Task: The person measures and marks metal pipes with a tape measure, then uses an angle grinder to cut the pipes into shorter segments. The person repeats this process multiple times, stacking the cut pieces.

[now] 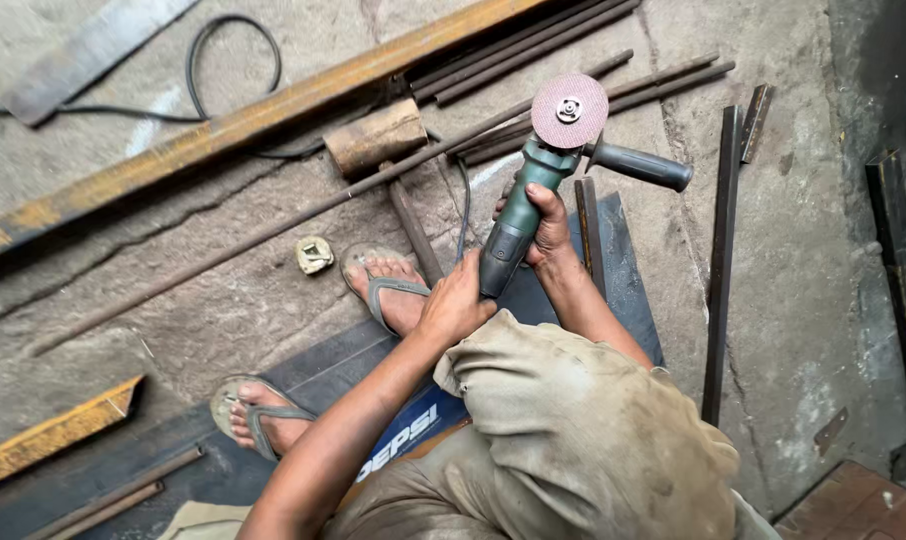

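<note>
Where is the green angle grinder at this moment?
In the head view, right of centre: the green angle grinder is held in both hands, right hand around its body, left hand at its rear end.

1 head camera looks steeply down, close above the workshop floor (223, 290).

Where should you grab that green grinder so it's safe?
Hold the green grinder by its long body, coming from the tail end where the right hand and left hand already are, and by the black side handle. Its round disc sits bare at the far end, so fingers probably belong well behind it.
</note>
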